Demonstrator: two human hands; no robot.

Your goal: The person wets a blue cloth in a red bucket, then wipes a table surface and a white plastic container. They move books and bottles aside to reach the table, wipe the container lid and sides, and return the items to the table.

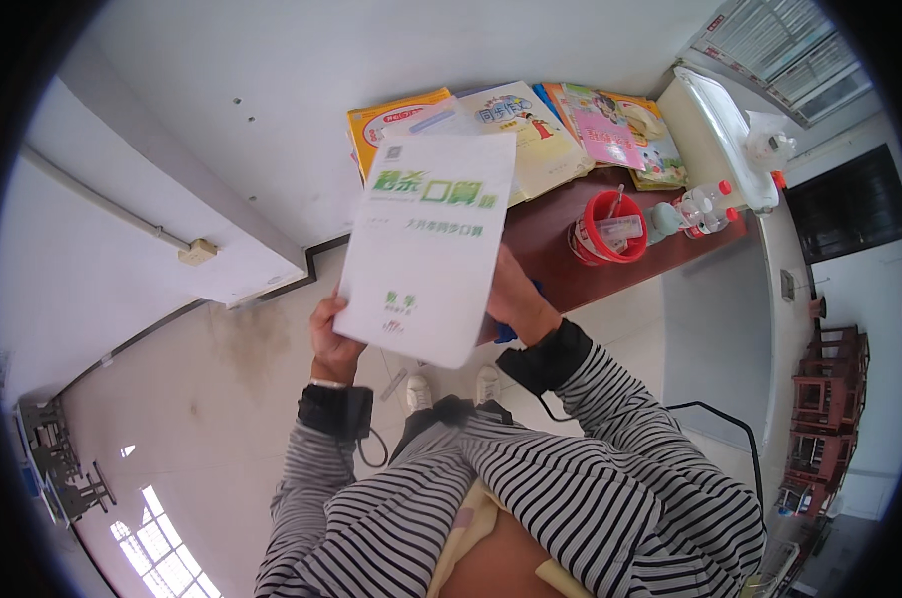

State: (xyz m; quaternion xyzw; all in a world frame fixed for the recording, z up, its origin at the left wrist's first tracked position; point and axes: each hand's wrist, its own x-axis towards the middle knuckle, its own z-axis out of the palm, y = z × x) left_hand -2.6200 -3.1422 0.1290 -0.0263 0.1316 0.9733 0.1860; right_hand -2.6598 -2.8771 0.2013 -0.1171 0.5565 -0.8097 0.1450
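A white workbook (428,261) with green printing on its cover is held up in front of me, above the floor and the left end of a dark red table (563,276). My left hand (334,333) grips its lower left edge, thumb on the cover. At its right edge is my right hand (522,295), its fingers hidden behind the book. Behind the workbook, on the table against the wall, lie a yellow-and-orange book (369,123), a cream book (548,149) and a pink book (608,138).
A red bucket (606,228) holding a clear plastic item stands on the table. Right of it are plastic bottles (694,209) with red caps. A white cabinet-like box (713,138) is at the table's far right. Stacked brown wooden stools (825,418) stand farther right.
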